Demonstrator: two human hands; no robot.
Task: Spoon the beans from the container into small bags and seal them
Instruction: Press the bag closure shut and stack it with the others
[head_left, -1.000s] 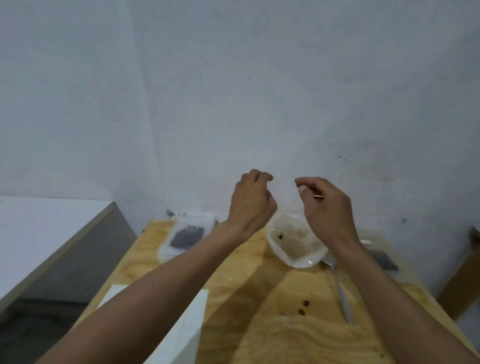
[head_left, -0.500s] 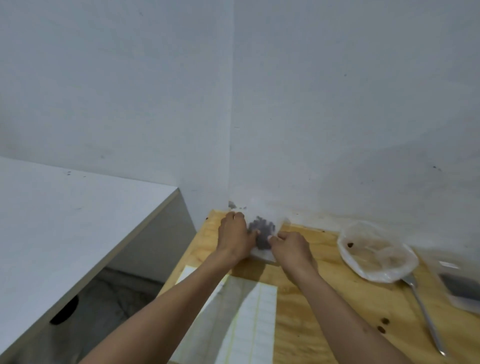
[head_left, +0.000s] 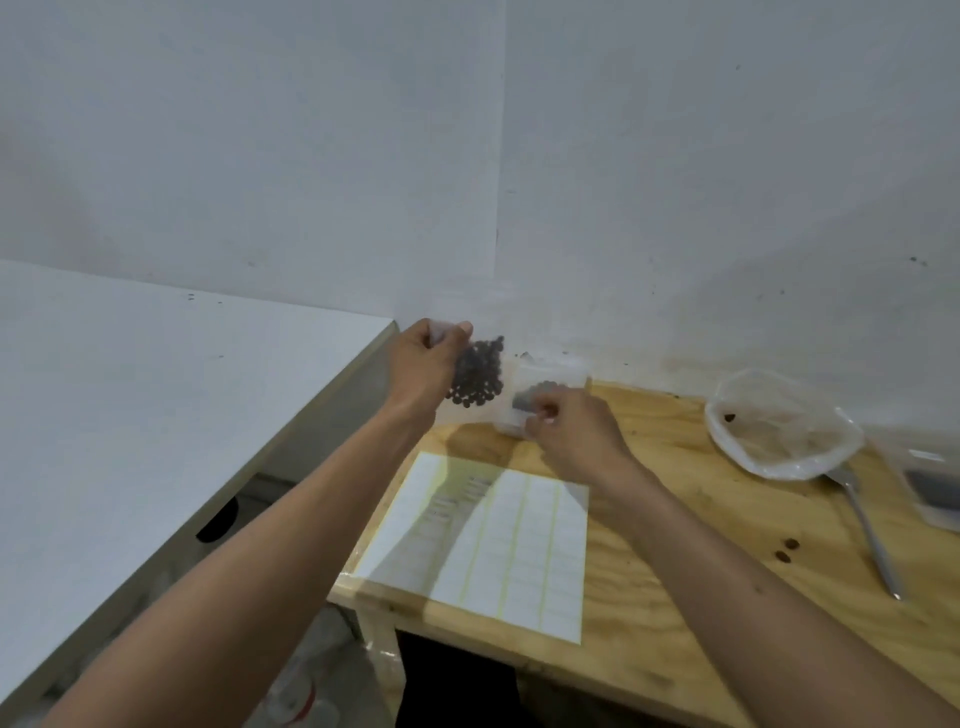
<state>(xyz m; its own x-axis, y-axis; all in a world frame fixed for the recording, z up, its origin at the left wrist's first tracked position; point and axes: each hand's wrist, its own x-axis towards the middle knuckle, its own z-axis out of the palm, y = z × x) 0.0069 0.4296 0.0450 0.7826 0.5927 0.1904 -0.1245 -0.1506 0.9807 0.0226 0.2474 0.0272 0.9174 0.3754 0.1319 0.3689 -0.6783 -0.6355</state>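
While the head view looks down on the bench (head_left: 649, 519), the left hand (head_left: 428, 366) pinches the top of a clear small bag (head_left: 478, 374) of dark beans, hanging upright just right of it. The right hand (head_left: 571, 431), lower and nearer the pile, pinches a second bag (head_left: 540, 397) lying on the bench. To its right sit one near-empty container (head_left: 779, 431), one spoon (head_left: 867, 530) pointing away, a third bag (head_left: 935, 488), two loose beans (head_left: 787, 550). One label sheet (head_left: 493, 540) lies beneath.
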